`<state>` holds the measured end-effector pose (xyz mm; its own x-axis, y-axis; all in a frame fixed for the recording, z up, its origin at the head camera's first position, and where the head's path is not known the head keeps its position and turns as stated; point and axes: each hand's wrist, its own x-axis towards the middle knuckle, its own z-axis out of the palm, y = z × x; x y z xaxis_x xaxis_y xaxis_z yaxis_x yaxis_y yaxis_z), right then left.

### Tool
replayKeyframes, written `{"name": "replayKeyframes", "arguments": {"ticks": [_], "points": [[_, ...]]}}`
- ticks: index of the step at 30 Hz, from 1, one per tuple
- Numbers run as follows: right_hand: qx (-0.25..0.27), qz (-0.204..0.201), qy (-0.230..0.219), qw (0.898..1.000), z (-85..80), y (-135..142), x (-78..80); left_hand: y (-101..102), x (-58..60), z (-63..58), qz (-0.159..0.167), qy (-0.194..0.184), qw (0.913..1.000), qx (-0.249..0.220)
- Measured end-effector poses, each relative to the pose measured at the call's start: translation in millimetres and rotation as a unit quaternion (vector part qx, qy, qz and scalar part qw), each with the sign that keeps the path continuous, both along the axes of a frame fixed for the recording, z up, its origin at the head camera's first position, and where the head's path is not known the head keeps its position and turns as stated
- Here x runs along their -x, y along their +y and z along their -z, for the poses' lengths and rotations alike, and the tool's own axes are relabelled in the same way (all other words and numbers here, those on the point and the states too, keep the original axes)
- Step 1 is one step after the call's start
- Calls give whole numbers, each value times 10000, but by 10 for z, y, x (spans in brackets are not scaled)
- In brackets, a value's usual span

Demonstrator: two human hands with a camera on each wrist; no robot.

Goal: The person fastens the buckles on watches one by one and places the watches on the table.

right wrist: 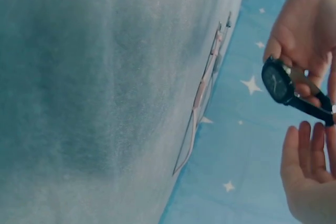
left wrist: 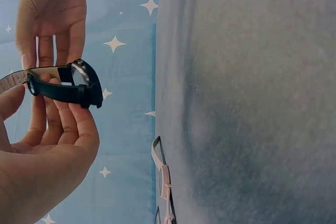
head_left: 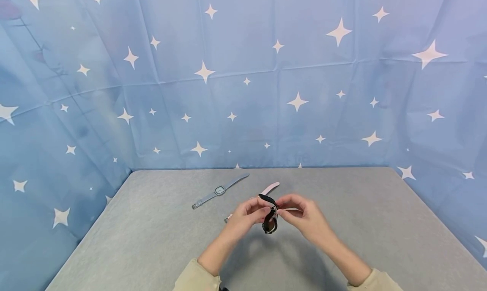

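Both hands hold a black wristwatch (head_left: 270, 228) above the table, its strap bent round into a loop and its dial hanging lowest. In the head view, my left hand (head_left: 245, 218) pinches the strap from the left. Thumb and fingertips of my right hand (head_left: 304, 218) pinch it from the right, close to the buckle. The left wrist view shows the strap's tail passing the buckle near the left thumb, and the watch case (left wrist: 86, 83) at the loop's other end. The dark dial (right wrist: 276, 81) faces the right wrist camera. Fingers partly hide the buckle.
A pale pink watch (head_left: 271, 188) lies on the grey table (head_left: 160, 240) behind the hands, partly hidden by them. Farther back to the left, a light blue watch (head_left: 220, 191) lies stretched out flat. A blue curtain with white stars (head_left: 243, 96) hangs behind the table.
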<state>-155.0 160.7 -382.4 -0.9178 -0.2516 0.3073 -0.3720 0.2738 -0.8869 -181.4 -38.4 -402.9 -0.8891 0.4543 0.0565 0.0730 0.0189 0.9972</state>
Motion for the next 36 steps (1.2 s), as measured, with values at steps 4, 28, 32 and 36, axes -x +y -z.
{"name": "replayKeyframes", "arguments": {"ticks": [4, 28, 32, 36], "points": [[-70, -53, 76, 9999, 25, -2, 16, 18, -6, 13, 25, -143, 9998, -146], [-63, 623, -357, 9974, -54, -5, 14, 132, -67, -39, -718, 410, 9959, 354], [151, 531, -518, 9971, -49, -9, 15, 130, -70, -33, -774, 425, 9954, 383], [144, 519, -572, 9969, -52, -13, 15, 132, -70, -26, -837, 444, 9947, 405]]}}
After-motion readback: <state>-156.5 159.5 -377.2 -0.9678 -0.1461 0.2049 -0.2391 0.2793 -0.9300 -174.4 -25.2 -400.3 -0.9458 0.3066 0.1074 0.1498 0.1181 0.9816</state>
